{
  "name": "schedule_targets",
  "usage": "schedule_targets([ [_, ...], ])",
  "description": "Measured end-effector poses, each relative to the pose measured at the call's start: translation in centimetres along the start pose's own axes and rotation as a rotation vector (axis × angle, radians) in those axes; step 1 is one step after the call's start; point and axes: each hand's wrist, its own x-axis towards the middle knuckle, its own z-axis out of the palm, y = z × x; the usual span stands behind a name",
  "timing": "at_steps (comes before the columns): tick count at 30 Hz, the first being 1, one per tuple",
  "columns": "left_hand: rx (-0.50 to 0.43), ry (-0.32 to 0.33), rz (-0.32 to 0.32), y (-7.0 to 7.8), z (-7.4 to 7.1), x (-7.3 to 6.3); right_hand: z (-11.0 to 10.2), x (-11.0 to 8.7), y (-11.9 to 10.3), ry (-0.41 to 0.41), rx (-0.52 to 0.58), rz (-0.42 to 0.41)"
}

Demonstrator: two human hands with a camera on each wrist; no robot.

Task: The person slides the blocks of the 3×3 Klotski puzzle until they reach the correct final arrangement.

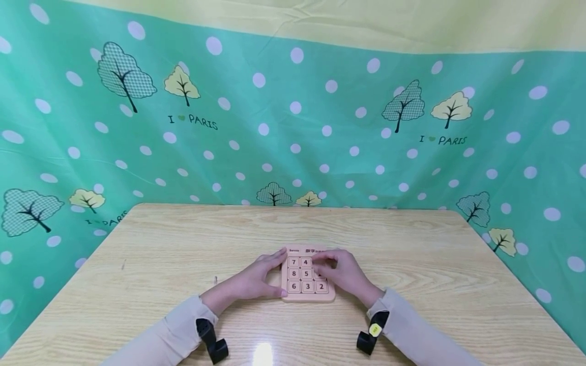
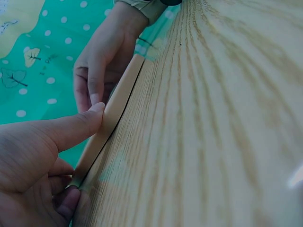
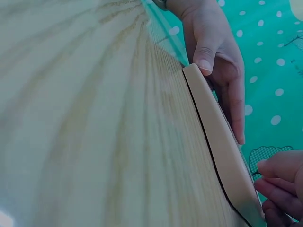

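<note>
A pale wooden number puzzle board [image 1: 309, 299] lies flat on the table, its square tiles set in rows. The 7, 4, 8, 5, 6, 3 and 2 can be read. My left hand [image 1: 254, 278] grips the board's left side, thumb at the near corner and fingers along the far part. Over the right-hand column is my right hand [image 1: 343, 272], thumb and index finger bent with their tips beside the 4 and 5 tiles. That hand covers the upper right tiles, and I cannot tell whether it pinches one. In the left wrist view the board's side edge [image 2: 111, 118] shows under the left thumb.
The light wood-grain table [image 1: 192, 239] reaches back to a green polka-dot cloth [image 1: 293, 127] printed with trees, hanging behind it. Black wrist cameras [image 1: 211, 341] are strapped over both sleeves. A bright glare spot [image 1: 263, 353] shows at the table's front.
</note>
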Motion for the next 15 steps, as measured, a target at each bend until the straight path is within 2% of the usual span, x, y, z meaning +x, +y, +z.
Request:
schedule_targets([
  [3,0.002,-0.001,0.000,0.0,0.0,0.0,-0.4,-0.4,0.2,-0.001,0.013,0.003],
  [9,0.006,0.000,0.006,0.1,0.0,0.0,-1.0,-1.1,0.4,0.004,0.036,0.068],
  [15,0.012,-0.002,0.002,0.1,-0.1,0.0,-1.3,-1.6,0.6,0.005,0.010,0.074],
])
